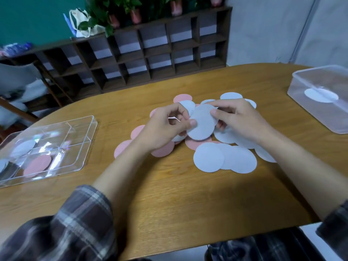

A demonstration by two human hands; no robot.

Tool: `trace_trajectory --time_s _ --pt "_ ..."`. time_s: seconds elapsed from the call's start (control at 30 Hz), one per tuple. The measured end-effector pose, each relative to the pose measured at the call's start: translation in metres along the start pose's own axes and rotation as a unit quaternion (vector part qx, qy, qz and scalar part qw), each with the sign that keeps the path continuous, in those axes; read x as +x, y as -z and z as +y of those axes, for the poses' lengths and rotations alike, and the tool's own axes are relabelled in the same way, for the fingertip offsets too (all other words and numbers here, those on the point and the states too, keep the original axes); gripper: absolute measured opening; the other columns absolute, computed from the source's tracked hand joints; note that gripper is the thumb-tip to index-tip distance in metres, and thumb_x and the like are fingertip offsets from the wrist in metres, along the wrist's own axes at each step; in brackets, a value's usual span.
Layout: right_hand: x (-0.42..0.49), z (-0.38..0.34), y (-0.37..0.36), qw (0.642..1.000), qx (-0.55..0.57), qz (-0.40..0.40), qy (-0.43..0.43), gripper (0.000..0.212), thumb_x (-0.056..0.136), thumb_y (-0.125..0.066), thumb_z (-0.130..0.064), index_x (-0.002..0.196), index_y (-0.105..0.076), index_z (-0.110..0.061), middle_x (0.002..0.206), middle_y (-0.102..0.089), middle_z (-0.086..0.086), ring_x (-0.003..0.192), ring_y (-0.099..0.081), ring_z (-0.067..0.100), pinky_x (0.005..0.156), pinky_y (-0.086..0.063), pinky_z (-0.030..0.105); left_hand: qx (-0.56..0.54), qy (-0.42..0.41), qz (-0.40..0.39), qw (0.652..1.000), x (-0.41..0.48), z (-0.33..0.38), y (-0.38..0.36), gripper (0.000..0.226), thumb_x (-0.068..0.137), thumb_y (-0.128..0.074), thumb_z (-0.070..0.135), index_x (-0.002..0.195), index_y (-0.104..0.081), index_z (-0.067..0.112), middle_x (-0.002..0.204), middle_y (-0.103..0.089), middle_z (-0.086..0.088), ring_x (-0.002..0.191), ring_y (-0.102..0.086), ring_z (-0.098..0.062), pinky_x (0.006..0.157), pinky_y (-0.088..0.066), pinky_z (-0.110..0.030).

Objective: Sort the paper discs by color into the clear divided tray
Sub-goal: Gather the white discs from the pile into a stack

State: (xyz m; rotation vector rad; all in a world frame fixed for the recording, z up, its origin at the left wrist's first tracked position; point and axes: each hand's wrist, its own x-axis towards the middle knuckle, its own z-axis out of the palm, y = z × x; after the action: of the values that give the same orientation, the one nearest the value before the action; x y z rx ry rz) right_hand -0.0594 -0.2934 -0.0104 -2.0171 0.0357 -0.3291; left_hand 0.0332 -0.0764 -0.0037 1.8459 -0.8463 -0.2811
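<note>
Pale blue disc (201,122) (unprinted) pinched by left hand (165,127) and right hand (239,119) grip.

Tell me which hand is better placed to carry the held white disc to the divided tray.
The left hand, probably. It already pinches the white disc together with the right hand, and the clear divided tray lies on the person's left, so the right would cross over.
</note>
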Motion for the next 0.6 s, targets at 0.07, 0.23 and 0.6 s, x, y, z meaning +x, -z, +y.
trace_trajectory --time_s 0.07,0.23,0.6 --pt "0.002 0.005 0.0 1.0 0.024 0.008 -0.003 0.029 0.104 -0.055 -0.018 0.116 -0.077 -0.035 0.08 -0.071 0.001 0.068 -0.061 0.015 0.076 -0.053 0.037 0.003 -0.002 0.06 0.998 0.002 -0.005 -0.015 0.02 0.092 -0.08 0.016 0.09 -0.062 0.007 0.084 -0.066 -0.004 0.062 -0.067 -0.027 0.059 -0.051 -0.026" --pt "0.002 0.014 -0.003 1.0 0.027 0.01 -0.003 0.028 0.107 -0.05 -0.025 0.114 -0.075 -0.035 0.084 -0.068 0.005 0.072 -0.06 0.013 0.076 -0.051 0.036 -0.004 0.011 0.165 0.986 0.003 -0.02 -0.035 0.022 0.087 -0.084 0.026 0.084 -0.065 0.018 0.077 -0.068 -0.003 0.071 -0.069 -0.039 0.06 -0.057 -0.05" --pt "0.001 0.021 -0.002 0.982 -0.178 -0.006 0.057 0.029 0.107 -0.051 -0.031 0.13 -0.068 -0.035 0.116 -0.073 -0.008 0.102 -0.063 0.012 0.087 -0.05 0.036 0.161 -0.087 0.099 0.978 -0.013 -0.02 -0.034 0.03 0.079 -0.087 0.044 0.086 -0.067 0.023 0.089 -0.063 0.008 0.079 -0.056 -0.011 0.068 -0.04 -0.018"
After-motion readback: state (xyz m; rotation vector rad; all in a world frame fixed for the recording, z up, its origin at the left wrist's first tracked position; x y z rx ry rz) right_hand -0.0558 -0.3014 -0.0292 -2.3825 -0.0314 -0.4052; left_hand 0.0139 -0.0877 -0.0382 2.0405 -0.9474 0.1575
